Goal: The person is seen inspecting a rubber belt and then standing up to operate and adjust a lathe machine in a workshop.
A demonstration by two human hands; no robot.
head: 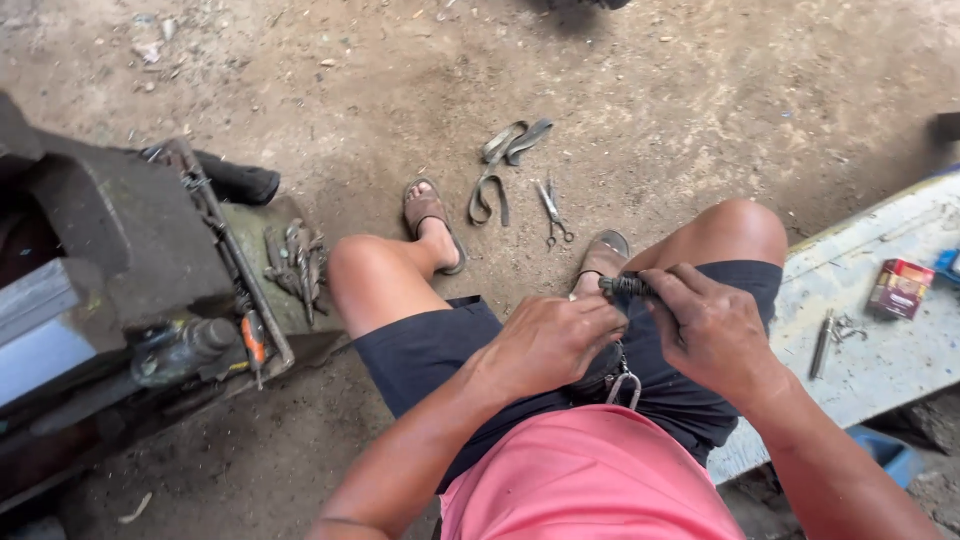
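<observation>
Open dirt floor [700, 110] is lying beyond the grip; knees are flanking it, pliers [552, 212] lying ahead.

Seated person, both hands over the lap: left hand [550, 345] and right hand [705, 325] meet on a short ribbed black handle [625, 286], right hand just right of it. Metal carabiner clip [622, 385] hangs below the hands. On the ground ahead, between the feet: small steel pliers [552, 212], with curved grey rubber strips [505, 165] beyond and left of them. Far left: dark metal machine block [120, 260], drill bits [295, 262] on its right edge. Right: pale wooden plank [880, 300] carrying a small red carton [898, 288] and loose metal bits [832, 335].
</observation>
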